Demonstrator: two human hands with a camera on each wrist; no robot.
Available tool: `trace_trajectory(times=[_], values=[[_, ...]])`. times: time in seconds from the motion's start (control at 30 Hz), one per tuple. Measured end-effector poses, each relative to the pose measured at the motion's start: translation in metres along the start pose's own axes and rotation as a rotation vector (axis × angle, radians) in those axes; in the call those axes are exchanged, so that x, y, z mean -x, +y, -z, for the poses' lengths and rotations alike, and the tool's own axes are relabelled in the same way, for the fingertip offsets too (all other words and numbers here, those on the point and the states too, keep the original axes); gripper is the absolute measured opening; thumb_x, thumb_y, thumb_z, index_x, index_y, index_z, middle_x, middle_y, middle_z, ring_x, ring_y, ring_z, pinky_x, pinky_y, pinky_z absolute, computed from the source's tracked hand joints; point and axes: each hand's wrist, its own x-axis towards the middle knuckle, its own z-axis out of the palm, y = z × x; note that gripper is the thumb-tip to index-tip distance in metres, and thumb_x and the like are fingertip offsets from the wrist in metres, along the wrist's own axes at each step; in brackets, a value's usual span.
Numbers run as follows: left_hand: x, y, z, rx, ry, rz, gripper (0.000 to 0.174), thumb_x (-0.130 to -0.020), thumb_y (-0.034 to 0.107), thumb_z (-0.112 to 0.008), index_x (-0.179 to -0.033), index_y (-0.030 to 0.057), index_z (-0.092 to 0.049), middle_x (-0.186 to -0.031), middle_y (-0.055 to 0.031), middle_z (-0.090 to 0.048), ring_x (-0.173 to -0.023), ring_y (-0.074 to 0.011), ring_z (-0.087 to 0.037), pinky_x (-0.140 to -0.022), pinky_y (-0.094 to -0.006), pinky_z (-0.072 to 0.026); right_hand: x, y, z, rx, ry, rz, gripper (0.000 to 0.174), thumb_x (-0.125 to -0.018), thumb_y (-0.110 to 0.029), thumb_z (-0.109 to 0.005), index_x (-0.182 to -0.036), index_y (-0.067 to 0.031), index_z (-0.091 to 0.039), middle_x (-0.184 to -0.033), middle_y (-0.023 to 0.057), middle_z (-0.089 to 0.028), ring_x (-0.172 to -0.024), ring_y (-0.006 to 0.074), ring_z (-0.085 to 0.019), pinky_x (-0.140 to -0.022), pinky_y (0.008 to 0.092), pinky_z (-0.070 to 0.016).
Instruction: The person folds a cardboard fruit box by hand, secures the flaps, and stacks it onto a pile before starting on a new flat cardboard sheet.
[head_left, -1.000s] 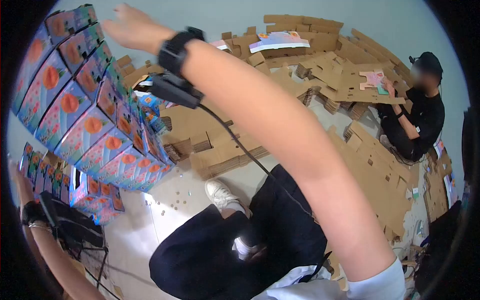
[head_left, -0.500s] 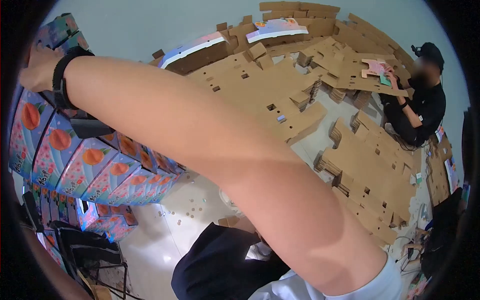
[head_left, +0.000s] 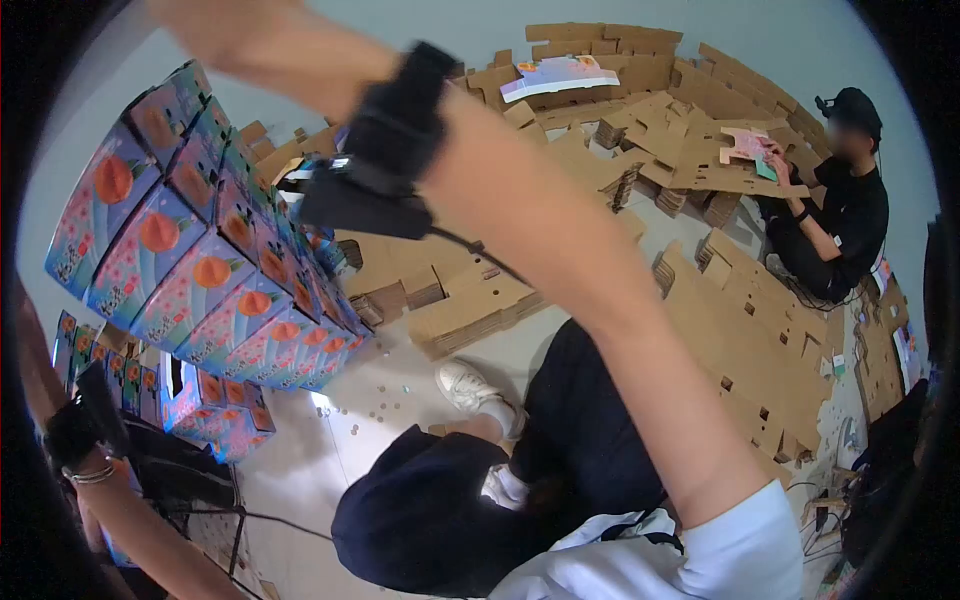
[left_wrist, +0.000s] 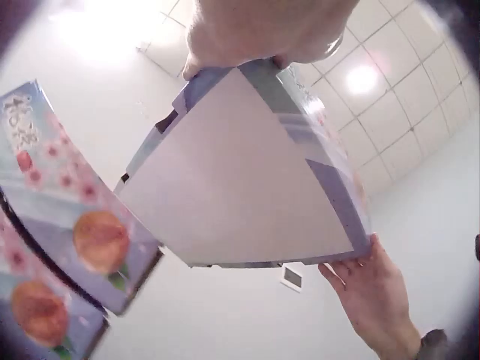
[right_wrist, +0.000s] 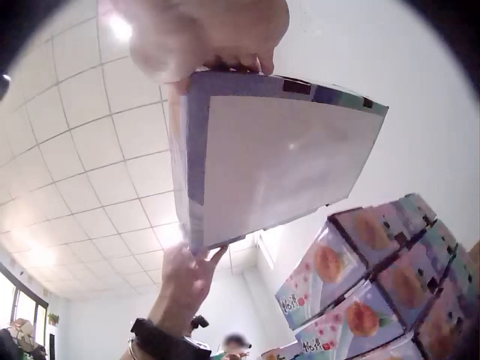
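Note:
Between both hands a carton (left_wrist: pixel 225 172) printed in blue and purple, with a white panel facing the wrist cameras, is held up high against the ceiling. My left hand (left_wrist: pixel 270 30) grips one end, at the top of the left wrist view. The opposite end is gripped by my right hand (right_wrist: pixel 210 34), fingers curled at its edge in the right wrist view. In the head view the carton is out of frame and my raised right hand is blurred at the upper left. Beside it stands a tall stack of peach-printed cartons (head_left: pixel 210 270).
Flattened brown cardboard (head_left: pixel 740 330) lies in piles on the floor and along the wall. A person in black (head_left: pixel 835 210) sits at the right, handling a pink piece. Smaller cartons (head_left: pixel 215 395) and a black folding stool (head_left: pixel 180 465) stand at the lower left.
My right hand came down at the upper left of the stack half a second ago and is now raised above it. My left forearm has come back further into the head view.

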Motion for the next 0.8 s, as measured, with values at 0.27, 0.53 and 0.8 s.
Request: trace_trajectory(times=[0.27,0.53,0.8], values=[[0.102,0.093,-0.125,0.685,-0.049,0.174,0.052,-0.095,0.015,-0.056,-0.142,0.001,-0.04,-0.14,-0.0155,-0.043,-0.128,-0.0235,-0.045,-0.107,-0.0368,-0.0379,0.038,-0.127,0.214,-0.193,-0.257,-0.485,0.071,-0.099,-0.044,-0.045,-0.153,-0.0112,-0.013,-0.151,0.0161,-0.032,-0.138,0.031,-0.033,-0.116,0.0382,-0.0205],[0.315,0.054,-0.226,0.69,-0.334,0.537,0.054,-0.089,0.014,-0.068,-0.133,-0.0055,-0.044,-0.132,-0.0111,-0.051,-0.121,-0.0172,-0.049,-0.101,-0.0319,-0.039,0.24,-0.184,0.295,0.22,-0.38,-0.965,0.066,-0.099,-0.019,-0.047,-0.15,0.0026,-0.012,-0.157,0.0168,-0.018,-0.144,0.0242,-0.022,-0.117,0.0356,-0.0158],[0.498,-0.013,-0.201,0.789,-0.767,1.108,0.054,-0.09,0.02,-0.057,-0.138,0.0006,-0.042,-0.135,-0.0086,-0.048,-0.126,-0.0193,-0.044,-0.107,-0.0324,-0.0314,0.395,-0.323,0.332,0.078,-0.767,-1.547,0.07,-0.097,-0.017,-0.052,-0.15,0.0027,-0.011,-0.157,0.0189,-0.017,-0.145,0.0267,-0.019,-0.117,0.0371,-0.0156]])
